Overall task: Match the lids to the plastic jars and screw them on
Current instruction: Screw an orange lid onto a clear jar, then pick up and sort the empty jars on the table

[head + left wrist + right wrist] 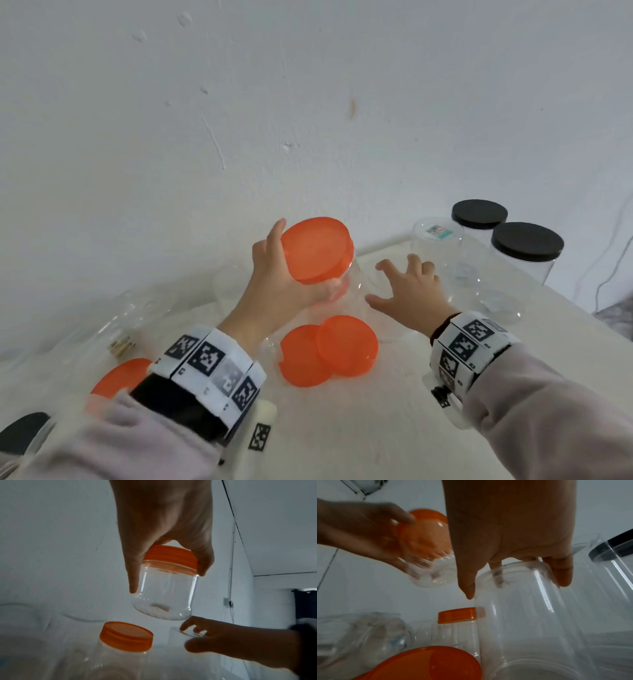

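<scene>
My left hand [305, 260] holds a small clear jar [163, 596] up in the air, tilted, with fingers and thumb curled round its orange lid [317, 248]. My right hand [387, 284] is spread over the mouth of an open clear jar [522, 615] on the table. Its thumb lies beside one wall and its fingers [563, 574] rest on the far rim, fairly straight. Two loose orange lids [329, 353] overlap on the table between my wrists. Another clear jar with an orange lid [126, 635] stands below my left wrist.
Two clear jars with black lids [527, 241] stand at the back right, with an uncapped clear jar [438, 240] beside them. Several more clear jars [233, 284] crowd the left of the white table [376, 428]. A white wall rises right behind it.
</scene>
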